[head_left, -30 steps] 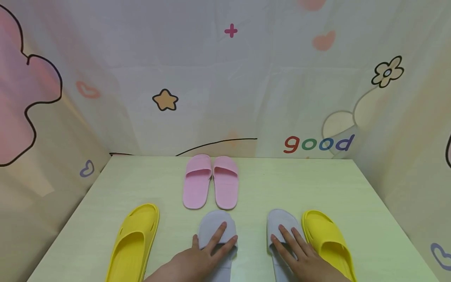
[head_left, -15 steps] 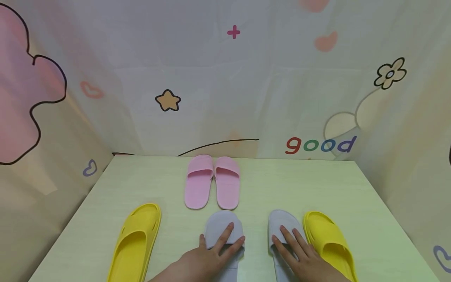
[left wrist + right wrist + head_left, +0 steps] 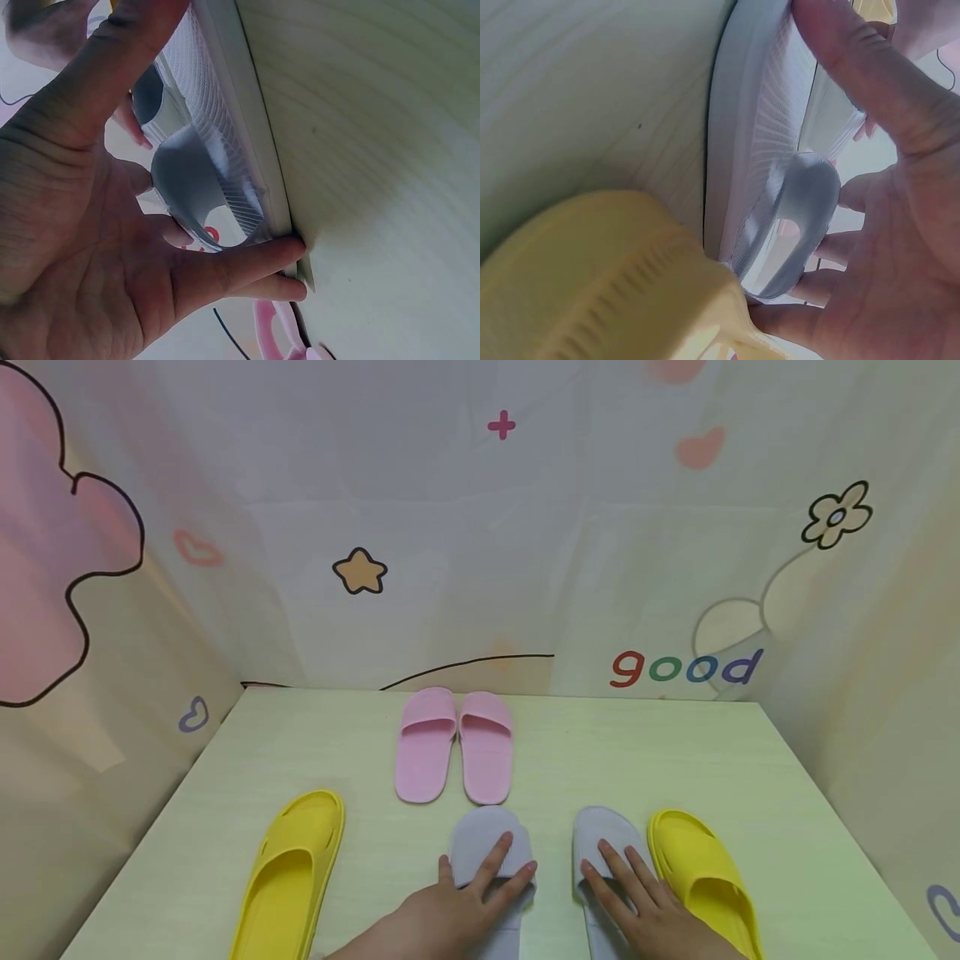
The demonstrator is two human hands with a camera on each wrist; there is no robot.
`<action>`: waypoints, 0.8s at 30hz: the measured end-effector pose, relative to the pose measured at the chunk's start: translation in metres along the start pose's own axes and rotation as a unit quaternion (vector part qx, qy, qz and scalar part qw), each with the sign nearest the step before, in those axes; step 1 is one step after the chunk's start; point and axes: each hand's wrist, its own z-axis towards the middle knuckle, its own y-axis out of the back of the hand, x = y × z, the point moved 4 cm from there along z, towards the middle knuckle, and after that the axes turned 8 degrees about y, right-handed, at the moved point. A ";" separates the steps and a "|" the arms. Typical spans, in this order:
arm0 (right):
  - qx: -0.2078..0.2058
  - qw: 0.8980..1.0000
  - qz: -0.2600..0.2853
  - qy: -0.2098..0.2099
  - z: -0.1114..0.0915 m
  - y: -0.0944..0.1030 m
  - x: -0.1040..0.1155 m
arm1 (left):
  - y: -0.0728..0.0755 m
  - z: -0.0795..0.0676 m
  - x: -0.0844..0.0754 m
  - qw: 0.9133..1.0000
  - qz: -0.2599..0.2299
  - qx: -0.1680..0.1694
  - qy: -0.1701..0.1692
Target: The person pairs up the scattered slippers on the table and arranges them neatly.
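Note:
Two light grey slippers lie at the table's near middle, toes pointing away. My left hand (image 3: 450, 906) spreads over the left grey slipper (image 3: 480, 835), fingertips across its strap. In the left wrist view, its thumb (image 3: 135, 45) and outer fingers (image 3: 247, 266) grip the slipper across opposite sides. My right hand (image 3: 645, 902) lies likewise over the right grey slipper (image 3: 600, 822). The right wrist view shows the thumb (image 3: 855, 52) at one edge and the lowest finger (image 3: 791, 319) at the other, next to a yellow slipper. Both slippers' heels fall outside the head view.
One yellow slipper (image 3: 300, 831) lies at the left; the other yellow slipper (image 3: 690, 852) stands close against the right grey one. A pair of pink slippers (image 3: 427, 710) sits farther back, side by side. Patterned cloth (image 3: 450, 527) surrounds the table (image 3: 615, 743) at back and sides.
My left hand has slid the left grey slipper rightward, narrowing the gap between the grey pair. The right hand and its slipper stay in place; the head view shifts slightly.

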 end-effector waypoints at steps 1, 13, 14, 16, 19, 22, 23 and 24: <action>-0.001 1.000 -0.001 0.002 0.000 0.000 0.000 | 0.001 0.000 -0.001 1.000 0.003 -0.001 -0.001; -0.005 1.000 -0.009 0.021 -0.002 0.001 -0.002 | 0.004 0.005 -0.012 0.999 0.038 -0.030 -0.012; -0.006 1.000 -0.010 0.022 -0.002 0.001 -0.002 | 0.004 0.006 -0.012 0.999 0.042 -0.033 -0.013; -0.008 1.000 -0.011 0.022 -0.002 0.000 -0.002 | 0.004 0.007 -0.013 0.998 0.047 -0.032 -0.015; -0.012 1.000 -0.015 0.025 -0.002 0.000 -0.002 | 0.006 0.009 -0.015 0.998 0.052 -0.031 -0.017; -0.017 0.999 -0.021 0.028 -0.002 0.000 -0.001 | 0.007 0.010 -0.017 0.998 0.052 -0.027 -0.010; -0.017 0.999 -0.020 0.027 -0.002 0.000 -0.001 | 0.007 0.011 -0.017 0.998 0.054 -0.030 -0.010; -0.016 0.999 -0.019 0.026 -0.002 -0.001 -0.001 | 0.007 0.011 -0.018 0.998 0.054 -0.032 -0.009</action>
